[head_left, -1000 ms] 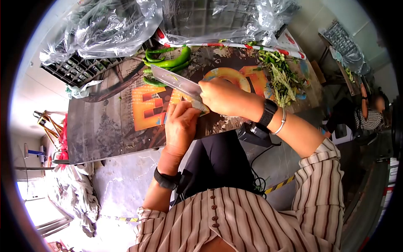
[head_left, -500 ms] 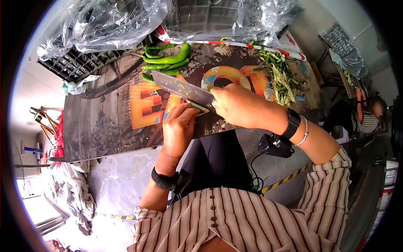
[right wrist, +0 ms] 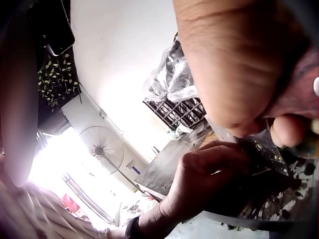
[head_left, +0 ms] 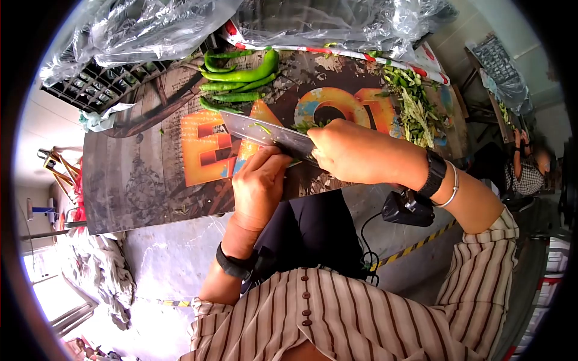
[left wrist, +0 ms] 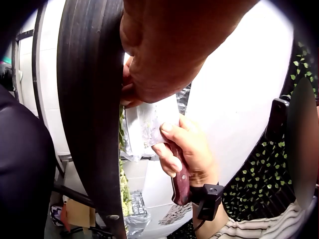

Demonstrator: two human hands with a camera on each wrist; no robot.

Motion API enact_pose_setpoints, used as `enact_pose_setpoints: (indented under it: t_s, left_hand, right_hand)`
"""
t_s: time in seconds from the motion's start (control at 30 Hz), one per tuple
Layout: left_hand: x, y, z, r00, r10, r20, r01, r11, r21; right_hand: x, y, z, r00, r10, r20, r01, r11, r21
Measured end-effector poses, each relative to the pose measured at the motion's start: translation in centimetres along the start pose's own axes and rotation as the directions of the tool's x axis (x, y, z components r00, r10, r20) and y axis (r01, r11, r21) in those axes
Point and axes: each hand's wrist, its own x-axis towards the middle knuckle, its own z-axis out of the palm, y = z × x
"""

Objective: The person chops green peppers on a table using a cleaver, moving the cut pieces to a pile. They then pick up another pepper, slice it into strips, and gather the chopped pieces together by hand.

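My right hand (head_left: 352,151) grips the dark red handle (left wrist: 182,181) of a cleaver (head_left: 265,132). Its broad blade slants across the table, with bits of green stuck to its face. Close against the blade's near side, my left hand (head_left: 259,180) bends its fingers down over a green pepper (head_left: 294,162), most of which is hidden beneath hand and blade. Chopped green pieces (head_left: 310,125) lie just beyond the blade. Farther back, several whole green peppers (head_left: 241,76) are lined up on the printed tabletop (head_left: 138,162).
A heap of cut green and pale scraps (head_left: 415,111) lies at the table's right. Black crates (head_left: 99,84) under clear plastic (head_left: 150,36) stand along the back. Another person (head_left: 527,165) sits at the far right. A black device (head_left: 408,209) hangs below my right wrist.
My right hand and the cleaver have shifted a little right and toward me. Chopped green pieces now show beyond the blade. My left hand stays nearly in place, fingers bent down.
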Motion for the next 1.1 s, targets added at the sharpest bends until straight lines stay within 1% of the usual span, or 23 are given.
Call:
enact_pose_setpoints:
  t_s: [0.07, 0.1, 0.17, 0.2, 0.27, 0.3, 0.37, 0.4, 0.47, 0.53, 0.6, 0.63, 0.67, 0.73, 0.8, 0.87, 0.9, 1.0, 1.1]
  left_hand:
    - [0.1, 0.1, 0.0, 1.000, -0.017, 0.004, 0.017, 1.000, -0.007]
    - [0.0, 0.0, -0.1, 1.000, -0.021, 0.010, 0.021, 1.000, -0.007]
    - [0.0, 0.0, -0.1, 0.999, -0.032, 0.027, 0.032, 0.999, -0.006]
    - [0.0, 0.0, -0.1, 0.999, -0.025, 0.035, 0.026, 1.000, -0.007]
    - [0.0, -0.1, 0.0, 0.999, -0.037, 0.031, 0.038, 0.999, -0.023]
    - [0.0, -0.1, -0.1, 0.999, -0.033, 0.029, 0.034, 0.999, -0.018]
    - [0.0, 0.0, 0.0, 1.000, -0.006, -0.003, 0.006, 1.000, 0.001]
    - [0.0, 0.1, 0.0, 1.000, 0.007, -0.007, -0.007, 1.000, 0.004]
    - [-0.1, 0.1, -0.2, 1.000, -0.022, 0.014, 0.022, 1.000, 0.005]
    - [-0.5, -0.4, 0.0, 1.000, 0.000, 0.001, 0.000, 1.000, 0.003]
    - [-0.5, -0.6, -0.3, 1.000, 0.006, -0.006, -0.006, 1.000, 0.000]
    - [-0.4, -0.4, -0.3, 1.000, -0.018, 0.009, 0.018, 1.000, -0.004]
    - [-0.4, -0.2, -0.4, 0.999, -0.043, 0.027, 0.043, 0.999, -0.011]
    - [-0.3, -0.1, -0.4, 0.999, -0.037, 0.027, 0.037, 0.999, 0.011]
    - [-0.2, -0.1, -0.5, 1.000, -0.016, 0.024, 0.016, 1.000, -0.006]
    - [-0.2, -0.1, -0.5, 1.000, -0.019, 0.022, 0.019, 1.000, -0.019]
    - [-0.2, -0.1, -0.5, 1.000, -0.018, 0.021, 0.018, 0.999, -0.029]
    - [-0.3, -0.3, -0.5, 1.000, -0.020, 0.024, 0.020, 0.999, -0.033]
    - [-0.2, -0.3, -0.5, 0.999, -0.019, 0.031, 0.021, 0.999, -0.033]
  right_hand:
    - [0.2, 0.0, 0.2, 0.999, -0.027, -0.042, 0.027, 1.000, 0.002]
    - [0.5, 0.1, 0.6, 0.999, -0.025, -0.039, 0.026, 1.000, 0.009]
    - [1.1, 0.5, 1.7, 0.997, -0.005, -0.073, 0.011, 0.996, 0.087]
    - [1.8, 0.5, 2.2, 0.985, -0.110, -0.135, 0.113, 0.994, 0.013]
    - [2.0, 0.3, 2.3, 0.981, -0.047, -0.186, 0.061, 0.996, 0.071]
    - [2.3, 0.0, 2.4, 0.980, -0.051, -0.191, 0.066, 0.995, 0.070]
    - [2.8, -0.3, 2.5, 0.971, 0.001, -0.241, 0.022, 0.996, 0.092]
    - [3.2, 0.0, 2.8, 0.968, -0.002, -0.253, 0.024, 0.996, 0.086]
    - [4.1, 0.7, 3.4, 0.956, -0.041, -0.291, 0.055, 0.998, 0.039]
    - [4.0, 0.5, 2.8, 0.945, -0.060, -0.321, 0.074, 0.997, 0.031]
    - [3.2, 0.1, 2.3, 0.948, -0.005, -0.319, 0.038, 0.995, 0.096]
    - [2.6, 0.0, 2.0, 0.950, -0.038, -0.310, 0.071, 0.993, 0.094]
    - [2.0, -0.2, 1.7, 0.952, -0.037, -0.304, 0.070, 0.993, 0.098]
    - [0.8, -1.0, 1.1, 0.977, 0.022, -0.212, -0.011, 0.998, 0.054]
    - [0.1, -0.8, 1.1, 0.976, 0.026, -0.215, -0.010, 0.997, 0.071]
    - [-0.2, -0.5, 1.0, 0.990, -0.003, -0.141, 0.009, 0.999, 0.041]
    - [-0.3, -0.6, 1.0, 0.991, 0.022, -0.132, -0.013, 0.998, 0.069]
    - [-0.1, -0.8, 0.8, 0.994, 0.047, -0.099, -0.041, 0.997, 0.065]
    - [0.3, -0.5, 0.7, 0.997, 0.035, -0.071, -0.031, 0.998, 0.060]
